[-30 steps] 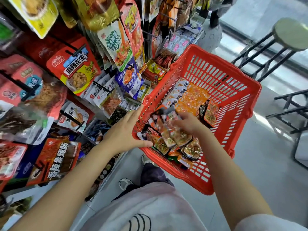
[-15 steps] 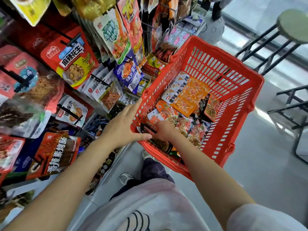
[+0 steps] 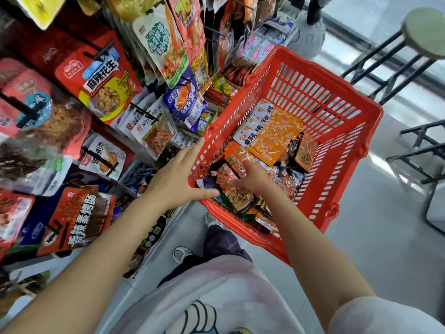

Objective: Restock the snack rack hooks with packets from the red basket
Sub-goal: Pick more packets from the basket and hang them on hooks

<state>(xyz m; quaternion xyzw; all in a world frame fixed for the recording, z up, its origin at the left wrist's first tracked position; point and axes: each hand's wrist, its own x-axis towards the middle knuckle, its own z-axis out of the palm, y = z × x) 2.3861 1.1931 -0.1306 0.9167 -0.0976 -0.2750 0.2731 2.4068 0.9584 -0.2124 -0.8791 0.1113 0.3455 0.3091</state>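
Your right hand (image 3: pixel 252 179) has gone back down into the red basket (image 3: pixel 337 112). A second ago it was up with a bunch of small packets; now those lie in the pile again. Its fingers (image 3: pixel 237 183) are spread flat on a clear packet with red snacks (image 3: pixel 226 177) near the basket's near corner. They press it but do not grip it yet. Your left hand (image 3: pixel 178 179) still steadies the basket's rim, fingers straight and wide. No packet has gone onto a rack hook (image 3: pixel 142 109) yet, so I think you are still picking one.
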